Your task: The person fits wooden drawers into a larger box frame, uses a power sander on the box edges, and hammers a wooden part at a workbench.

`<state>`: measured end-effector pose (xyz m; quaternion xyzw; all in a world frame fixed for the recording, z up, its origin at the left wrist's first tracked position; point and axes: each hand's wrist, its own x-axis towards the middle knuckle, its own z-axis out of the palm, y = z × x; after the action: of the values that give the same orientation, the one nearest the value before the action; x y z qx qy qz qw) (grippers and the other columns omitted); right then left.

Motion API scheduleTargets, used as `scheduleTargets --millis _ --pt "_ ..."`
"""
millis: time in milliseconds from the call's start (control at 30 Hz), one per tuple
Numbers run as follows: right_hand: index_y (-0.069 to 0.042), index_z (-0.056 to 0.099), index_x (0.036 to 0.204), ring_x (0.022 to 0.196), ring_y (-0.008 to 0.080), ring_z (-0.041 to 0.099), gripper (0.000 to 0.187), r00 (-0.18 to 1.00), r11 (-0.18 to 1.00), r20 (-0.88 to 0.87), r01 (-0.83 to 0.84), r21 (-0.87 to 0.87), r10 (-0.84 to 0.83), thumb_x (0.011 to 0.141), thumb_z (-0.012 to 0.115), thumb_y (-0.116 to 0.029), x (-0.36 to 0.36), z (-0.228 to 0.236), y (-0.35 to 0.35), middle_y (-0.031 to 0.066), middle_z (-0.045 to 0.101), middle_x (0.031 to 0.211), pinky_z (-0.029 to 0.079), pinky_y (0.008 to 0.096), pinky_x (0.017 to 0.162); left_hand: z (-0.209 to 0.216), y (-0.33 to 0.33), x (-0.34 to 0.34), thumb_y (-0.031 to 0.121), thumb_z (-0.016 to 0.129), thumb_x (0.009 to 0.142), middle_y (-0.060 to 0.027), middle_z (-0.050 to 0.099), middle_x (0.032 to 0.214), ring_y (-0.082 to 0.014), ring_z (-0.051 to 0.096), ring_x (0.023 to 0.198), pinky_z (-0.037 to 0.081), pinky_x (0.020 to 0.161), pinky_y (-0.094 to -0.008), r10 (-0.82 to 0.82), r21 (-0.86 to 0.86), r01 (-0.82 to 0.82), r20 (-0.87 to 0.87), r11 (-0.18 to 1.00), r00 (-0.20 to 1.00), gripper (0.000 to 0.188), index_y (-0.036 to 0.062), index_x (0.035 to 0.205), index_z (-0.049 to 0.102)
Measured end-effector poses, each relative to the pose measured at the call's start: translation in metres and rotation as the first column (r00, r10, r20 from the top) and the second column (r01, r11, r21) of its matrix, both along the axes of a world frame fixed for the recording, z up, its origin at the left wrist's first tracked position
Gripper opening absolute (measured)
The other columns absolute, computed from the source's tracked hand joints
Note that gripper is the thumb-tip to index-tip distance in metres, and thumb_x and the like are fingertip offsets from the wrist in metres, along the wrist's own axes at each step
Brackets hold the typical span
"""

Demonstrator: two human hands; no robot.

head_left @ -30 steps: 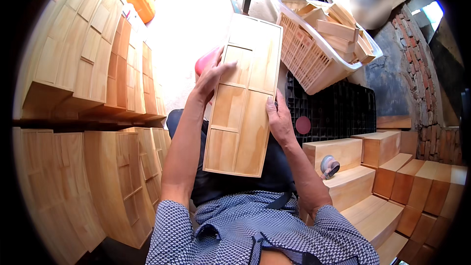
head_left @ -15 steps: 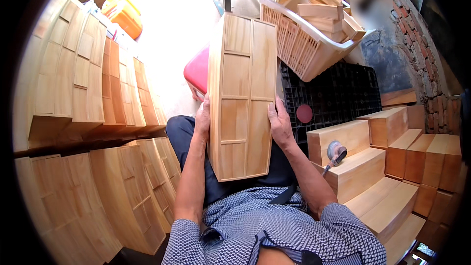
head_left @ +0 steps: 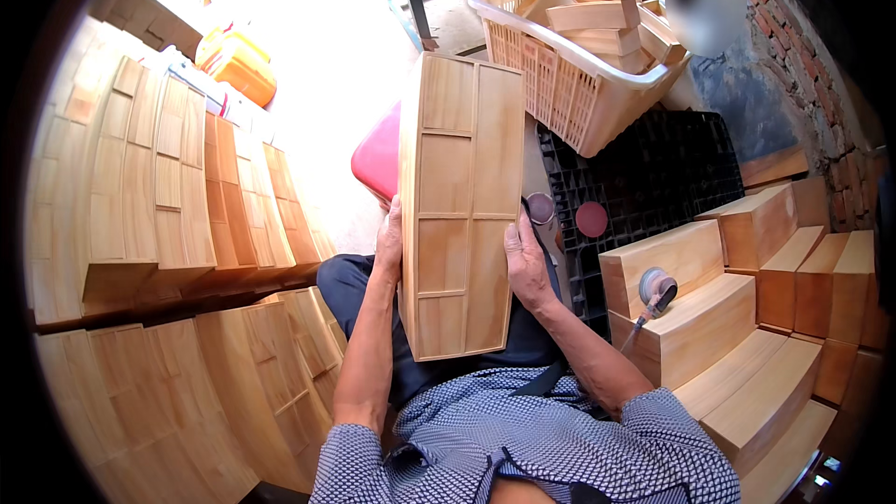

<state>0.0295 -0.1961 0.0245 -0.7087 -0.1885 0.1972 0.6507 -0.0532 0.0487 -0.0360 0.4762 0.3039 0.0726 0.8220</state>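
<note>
A long pale wooden box (head_left: pixel 443 168) lies over my lap, its far end pointing away from me. Thin strips divide its upper face into several rectangular panels. My left hand (head_left: pixel 389 241) grips the box's left side, with the fingers partly hidden beneath it. On the opposite side my right hand (head_left: pixel 527 261) holds the edge, thumb on the upper face. Behind the box's left side shows a red stool (head_left: pixel 377 154). To the right, a corded disc sander (head_left: pixel 659 289) rests on stacked wooden blocks or boxes (head_left: pixel 702 310).
A cream plastic basket (head_left: pixel 560 89) full of wooden pieces stands far right. Before it lies a black plastic pallet (head_left: pixel 658 163) with a round red disc (head_left: pixel 592 219). Stacks of panelled wooden boxes (head_left: pixel 131 187) line the left. An orange container (head_left: pixel 238 65) sits behind them.
The box appears slightly lower in the picture, still held in both hands. The view has shifted, and a round greyish disc now shows beside the right hand.
</note>
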Motion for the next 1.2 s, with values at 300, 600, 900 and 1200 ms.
scheduleTargets --millis 300,600,900,1200 --pt "0.001 0.033 0.158 0.141 0.0357 0.046 0.066 0.963 0.978 0.236 0.167 -0.128 -0.134 0.104 0.06 -0.025 0.011 0.028 0.01 0.0235 0.042 0.154 0.035 0.0423 0.12 0.003 -0.008 -0.003 0.063 0.048 0.106 -0.0103 0.067 0.125 -0.0173 0.068 0.108 0.059 0.091 -0.032 0.054 -0.073 -0.05 0.055 0.996 0.997 0.075 -0.0028 0.142 0.055" --pt "-0.005 0.038 0.156 0.133 0.0457 0.045 0.084 0.74 0.937 0.661 0.306 -0.168 -0.123 0.087 0.08 -0.032 0.042 0.061 0.049 0.0278 0.037 0.15 0.038 0.0524 0.113 0.026 -0.013 0.0 0.064 0.047 0.105 -0.0147 0.068 0.127 -0.0211 0.07 0.109 0.06 0.093 -0.0331 0.013 -0.046 -0.012 0.023 0.999 1.0 0.077 -0.0034 0.141 0.056" --pt "0.001 0.034 0.156 0.143 0.0451 0.037 0.096 0.77 0.914 0.633 0.309 -0.263 -0.078 0.086 0.084 -0.042 0.04 0.051 0.067 0.0281 0.032 0.153 0.037 0.0502 0.118 0.01 -0.01 -0.004 0.064 0.047 0.106 -0.0146 0.069 0.126 -0.0206 0.07 0.108 0.059 0.092 -0.032 0.076 -0.067 -0.074 0.032 0.995 0.997 0.076 -0.0038 0.14 0.057" --pt "-0.004 0.034 0.157 0.142 0.0473 0.039 0.099 0.835 0.93 0.517 0.321 -0.177 -0.189 0.083 0.085 -0.046 0.041 0.046 0.065 0.03 0.028 0.155 0.037 0.0547 0.117 0.005 -0.01 -0.004 0.061 0.05 0.106 -0.0138 0.07 0.123 -0.0185 0.07 0.104 0.06 0.087 -0.0304 0.097 -0.103 -0.095 0.018 0.99 0.995 0.074 -0.0038 0.142 0.055"
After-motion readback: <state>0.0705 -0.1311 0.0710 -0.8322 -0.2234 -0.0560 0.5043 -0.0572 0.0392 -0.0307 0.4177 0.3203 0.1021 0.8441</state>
